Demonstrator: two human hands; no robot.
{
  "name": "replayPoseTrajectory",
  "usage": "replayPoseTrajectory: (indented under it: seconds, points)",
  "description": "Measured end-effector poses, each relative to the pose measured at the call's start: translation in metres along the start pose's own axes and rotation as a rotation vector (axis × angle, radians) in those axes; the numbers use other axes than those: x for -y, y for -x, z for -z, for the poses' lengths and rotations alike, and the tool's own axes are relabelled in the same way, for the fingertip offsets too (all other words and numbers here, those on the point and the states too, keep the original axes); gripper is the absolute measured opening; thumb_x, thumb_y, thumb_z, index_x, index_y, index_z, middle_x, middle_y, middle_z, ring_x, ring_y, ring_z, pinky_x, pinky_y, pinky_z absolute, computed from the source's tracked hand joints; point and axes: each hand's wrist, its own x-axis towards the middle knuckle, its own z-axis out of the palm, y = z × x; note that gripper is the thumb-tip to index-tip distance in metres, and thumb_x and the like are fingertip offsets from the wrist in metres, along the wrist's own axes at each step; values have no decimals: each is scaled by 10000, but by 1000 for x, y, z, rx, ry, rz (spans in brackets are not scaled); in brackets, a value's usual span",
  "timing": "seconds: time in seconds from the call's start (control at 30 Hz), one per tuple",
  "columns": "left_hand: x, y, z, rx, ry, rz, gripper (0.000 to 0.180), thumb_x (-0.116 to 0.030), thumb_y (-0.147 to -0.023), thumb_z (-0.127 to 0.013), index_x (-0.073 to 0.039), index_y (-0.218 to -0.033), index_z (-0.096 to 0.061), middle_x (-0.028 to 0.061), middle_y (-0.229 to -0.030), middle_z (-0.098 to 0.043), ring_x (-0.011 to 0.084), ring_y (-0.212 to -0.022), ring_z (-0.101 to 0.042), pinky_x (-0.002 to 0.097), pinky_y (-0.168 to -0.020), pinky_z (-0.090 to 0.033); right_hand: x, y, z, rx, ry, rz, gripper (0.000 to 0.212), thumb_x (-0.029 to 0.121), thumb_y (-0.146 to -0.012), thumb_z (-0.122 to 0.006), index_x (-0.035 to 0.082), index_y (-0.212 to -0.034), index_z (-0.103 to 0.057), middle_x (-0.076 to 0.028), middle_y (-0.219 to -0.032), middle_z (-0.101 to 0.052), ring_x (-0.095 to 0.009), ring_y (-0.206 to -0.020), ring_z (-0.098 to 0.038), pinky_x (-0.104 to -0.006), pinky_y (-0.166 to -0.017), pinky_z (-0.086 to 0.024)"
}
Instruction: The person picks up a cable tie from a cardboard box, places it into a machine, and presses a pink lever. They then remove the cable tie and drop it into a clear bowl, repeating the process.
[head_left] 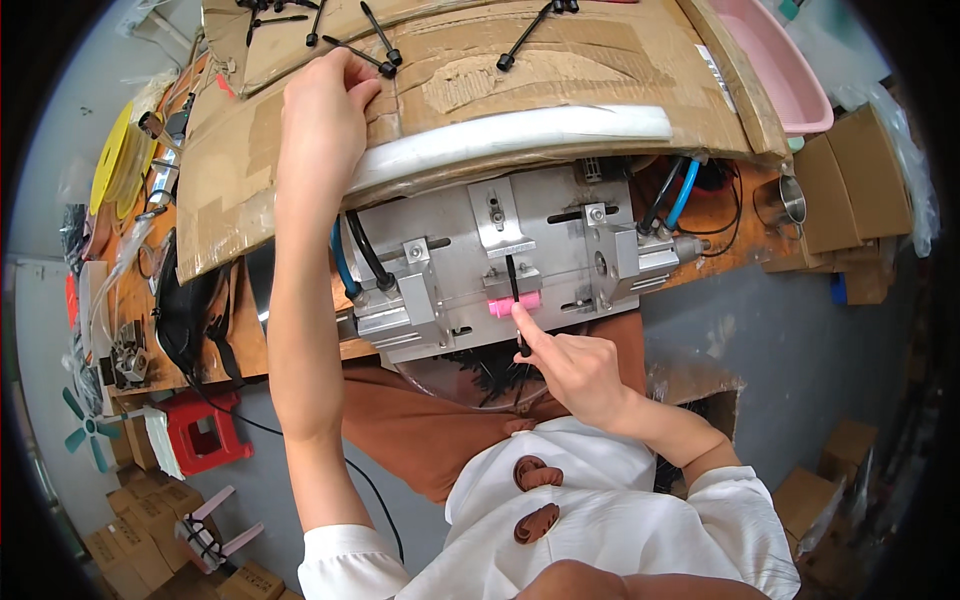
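My left hand (325,110) reaches up onto a sheet of cardboard (520,80), its fingers closed on a black cable tie (365,55) near the tie's head. My right hand (575,370) is at the front of a grey metal fixture (450,270), its fingertips pinching the lower end of another black cable tie (514,300) that stands upright in the fixture's slot. A small pink block (513,305) sits just above my right forefinger. Several more black ties (530,30) lie loose on the cardboard.
A white foam strip (520,135) runs along the cardboard's front edge. Blue and black hoses (685,190) lead into the fixture. A pink tub (775,60) is far right, cardboard boxes (850,180) beside it, a red stool (205,430) and a small fan (90,430) lower left.
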Motion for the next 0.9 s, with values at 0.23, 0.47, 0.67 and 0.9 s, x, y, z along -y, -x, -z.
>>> replayPoseTrajectory:
  seconds: [0.23,0.47,0.67,0.9]
  points:
    - [-6,4,9,-85,85,1,228,-136,-807,-715,-30,-989,-627,56,-770,-583,151,-660,-553,282,-632,-469,9,-18,36,187,109,89,632,128,-712,-757,1,-1290,-536,-22,-658,-546,-134,-524,-522,-280,-454,-402]
    - [-10,4,11,54,136,-12,177,-55,-766,-715,-14,-918,-631,63,-717,-583,144,-631,-520,280,-617,-462,-22,-144,86,-240,240,248,193,165,-837,-654,35,-978,-628,-99,-765,-652,-248,-694,-647,-324,-592,-507]
    - [-32,60,34,-170,199,-2,157,35,-799,-629,6,-946,-584,134,-848,-561,236,-723,-564,341,-661,-463,-77,-230,69,109,448,121,240,239,-862,-650,19,-953,-619,-148,-735,-609,-299,-705,-594,-376,-648,-457]
    - [-105,218,6,75,100,-84,710,31,-716,-704,58,-1366,-420,112,-896,-529,236,-803,-490,337,-741,-438,-33,-181,115,-82,-452,-51,90,19,-890,-574,-23,-966,-597,-111,-849,-691,-109,-673,-613,-225,-545,-444]
